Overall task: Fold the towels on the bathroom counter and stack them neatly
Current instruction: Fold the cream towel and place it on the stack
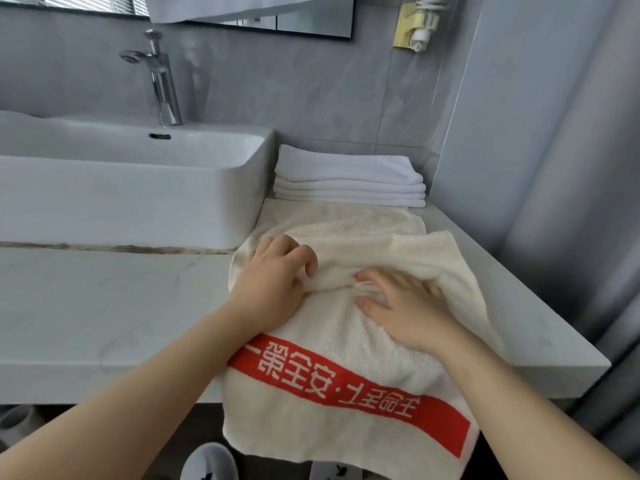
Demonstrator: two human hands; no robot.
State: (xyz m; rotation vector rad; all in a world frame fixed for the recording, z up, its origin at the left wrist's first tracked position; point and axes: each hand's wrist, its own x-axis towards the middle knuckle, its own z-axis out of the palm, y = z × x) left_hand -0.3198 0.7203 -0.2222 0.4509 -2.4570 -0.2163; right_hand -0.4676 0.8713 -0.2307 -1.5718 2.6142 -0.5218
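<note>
**Towel half-folded at the surface edge, white stack waiting behind**

Towel in cream terry (349, 341), with a red printed band, lies on the marble surface (104, 299) with its near end hanging over the front edge. Below that edge, on the floor, a pair of white slippers (209, 462) shows partly.

On the towel, the left hand (273, 278) has its fingers curled into a bunched ridge of cloth, so its grip is closed on the towel. Just beside it, the right hand (408, 313) lies flat with straight fingers pressing the cloth down, grasping nothing. A fold of the far portion is doubled over towards the hands.

Beyond them, a stack of folded white towels (349, 178) sits against the wall, next to the white basin (131, 188) and chrome tap (162, 81).

Risks, as I judge them: the overhanging end is heavy enough to drag the towel off if both hands lift together; the bunched ridge may set a crooked crease; and the far edge lies close to the stack, so a push forward could nudge it askew.
</note>
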